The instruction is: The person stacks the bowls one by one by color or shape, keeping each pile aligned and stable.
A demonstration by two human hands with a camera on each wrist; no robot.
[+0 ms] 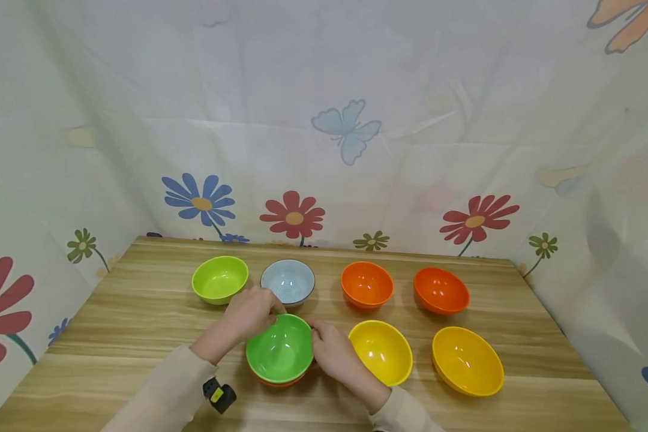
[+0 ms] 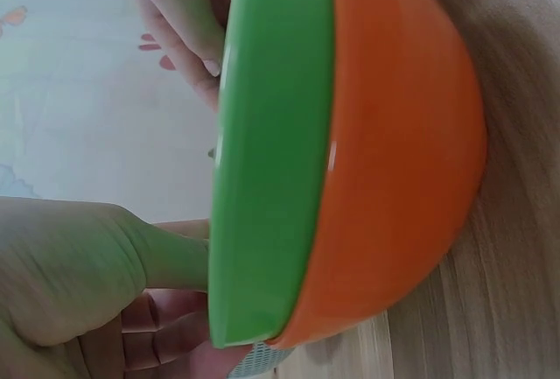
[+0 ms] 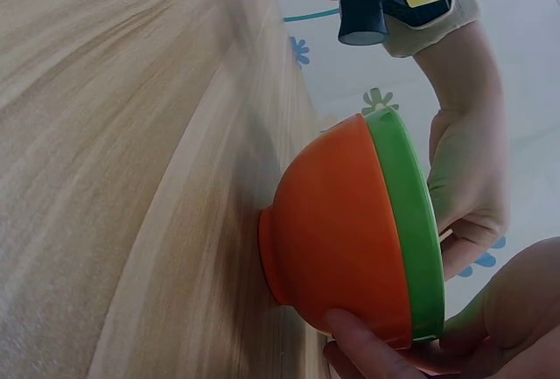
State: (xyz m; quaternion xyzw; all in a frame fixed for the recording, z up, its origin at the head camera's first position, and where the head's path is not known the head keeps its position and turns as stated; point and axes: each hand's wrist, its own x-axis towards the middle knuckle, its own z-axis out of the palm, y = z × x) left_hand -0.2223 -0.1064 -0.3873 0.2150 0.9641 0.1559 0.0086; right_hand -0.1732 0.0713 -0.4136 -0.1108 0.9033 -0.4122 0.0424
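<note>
A green bowl (image 1: pixel 281 351) sits nested inside an orange bowl (image 2: pixel 402 143) near the front middle of the table. The orange one stands upright on its foot, and in the head view only a sliver of it shows under the green rim. My left hand (image 1: pixel 252 312) pinches the far left part of the green rim, thumb at the edge and fingers outside. On the right side, my right hand (image 1: pixel 332 348) grips the green rim; in the right wrist view one of its fingers (image 3: pixel 363 344) also touches the orange bowl's outer wall.
Behind the stack stand a lime bowl (image 1: pixel 219 281) and a grey-blue bowl (image 1: pixel 288 282). To the back right are an orange bowl (image 1: pixel 367 285) and a red-orange bowl (image 1: pixel 441 291). Nearer, a yellow bowl (image 1: pixel 380 353) lies beside my right forearm, with a deeper-yellow bowl (image 1: pixel 467 361) further right.
</note>
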